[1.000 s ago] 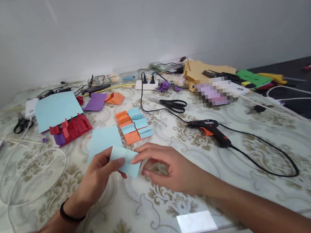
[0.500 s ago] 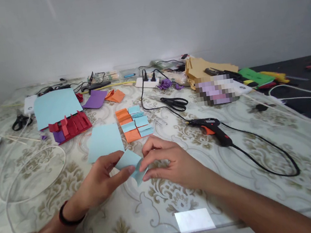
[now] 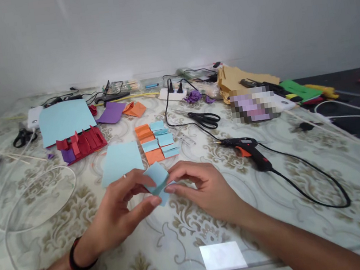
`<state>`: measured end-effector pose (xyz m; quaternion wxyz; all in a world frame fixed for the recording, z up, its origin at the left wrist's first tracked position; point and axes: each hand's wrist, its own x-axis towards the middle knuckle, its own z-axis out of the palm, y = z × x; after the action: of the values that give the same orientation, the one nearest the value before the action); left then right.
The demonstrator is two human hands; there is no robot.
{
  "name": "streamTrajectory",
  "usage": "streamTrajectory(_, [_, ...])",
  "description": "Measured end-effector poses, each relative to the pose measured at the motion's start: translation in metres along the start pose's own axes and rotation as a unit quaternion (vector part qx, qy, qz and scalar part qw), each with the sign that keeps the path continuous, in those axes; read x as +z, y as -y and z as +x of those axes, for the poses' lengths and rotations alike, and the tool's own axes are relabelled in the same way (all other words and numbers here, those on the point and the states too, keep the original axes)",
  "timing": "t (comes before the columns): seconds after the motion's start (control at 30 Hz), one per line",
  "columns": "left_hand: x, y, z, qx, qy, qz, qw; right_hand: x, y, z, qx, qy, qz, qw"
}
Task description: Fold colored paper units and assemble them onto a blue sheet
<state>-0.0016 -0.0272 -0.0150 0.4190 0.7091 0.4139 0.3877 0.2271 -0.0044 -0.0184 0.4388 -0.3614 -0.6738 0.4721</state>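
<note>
Fingers on the left hand (image 3: 119,213) and right hand (image 3: 209,186) are both pinching a small folded light-blue paper (image 3: 157,175) over the counter (image 3: 142,245). Bigger blue sheet (image 3: 121,160) lies just behind, orange-and-blue folded piece (image 3: 154,155) beside that, hot glue gun (image 3: 252,151) further right.

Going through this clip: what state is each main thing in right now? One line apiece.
Small blue paper: bent along a fold
Left hand: holding that paper
Right hand: pinching that paper
Near blue sheet: lying flat
Red paper: folded into raised strips
Power strip: two plugs in
Glue gun: lying down, unheld
Scissors near glue gun: lying down, blade opening unclear
</note>
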Motion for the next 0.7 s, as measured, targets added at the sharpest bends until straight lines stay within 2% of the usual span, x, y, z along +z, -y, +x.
streamTrajectory(0.07, [-0.0005,-0.0034,0.0010,0.013,0.003,0.040,0.999,0.0013,0.0003,-0.0013,0.028,-0.011,0.021,0.999])
streamTrajectory(0.2, [0.0009,-0.0066,0.0044,0.022,-0.038,0.088,0.995,0.0024,0.0007,-0.0030,0.058,-0.008,0.070,0.996])
streamTrajectory(0.3, [0.0021,-0.0057,0.0050,0.025,-0.047,0.094,0.994,0.0030,0.0008,-0.0034,0.072,-0.006,0.093,0.993])
streamTrajectory(0.53, [0.0044,-0.0022,0.0014,0.012,-0.058,0.070,0.996,0.0077,-0.0011,-0.0031,0.078,-0.044,0.126,0.988])
streamTrajectory(0.6, [0.0047,-0.0020,0.0009,0.015,-0.062,0.071,0.995,0.0084,-0.0015,-0.0023,0.086,-0.036,0.146,0.985])
streamTrajectory(0.7, [0.0048,-0.0008,0.0012,0.020,-0.068,0.072,0.995,0.0080,-0.0006,-0.0008,0.125,0.015,0.138,0.982])
